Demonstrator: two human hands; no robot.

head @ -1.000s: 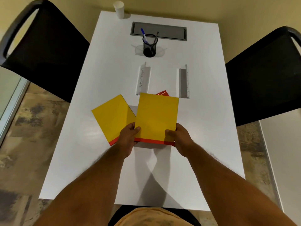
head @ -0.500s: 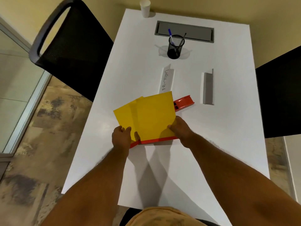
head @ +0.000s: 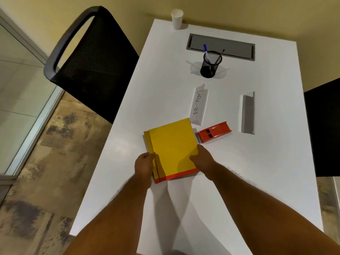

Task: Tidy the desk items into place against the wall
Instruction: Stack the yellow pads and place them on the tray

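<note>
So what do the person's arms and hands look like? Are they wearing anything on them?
Both forearms are bare up to the frame's bottom edge, with no sleeves in view. The left hand and the right hand wear no gloves, and no watch, bracelet or ring shows. Fine hairs stand out along the edges of the forearms. No tools or straps are attached.

A folded white card (head: 199, 104) standing on the surface (head: 266, 162) carries handwritten black capitals that read "CHECK-IN", though the first letters are slanted and only roughly legible. No other writing can be read.
</note>
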